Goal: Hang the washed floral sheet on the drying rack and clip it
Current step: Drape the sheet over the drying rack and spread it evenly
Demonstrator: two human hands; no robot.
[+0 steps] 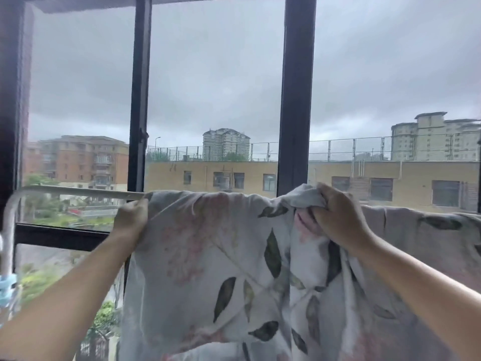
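The floral sheet, pale with pink blooms and dark leaves, drapes over the white top bar of the drying rack in front of the window. My left hand pinches the sheet's left edge just below the bar. My right hand is closed around a bunched fold of the sheet at bar height, right of centre. Further right, the cloth lies over the bar and runs out of the frame. The bar under the sheet is hidden.
The rack's white left upright curves down at the far left, with a light blue clip on it. Dark window frame posts stand just behind the rack. Buildings and trees lie beyond the glass.
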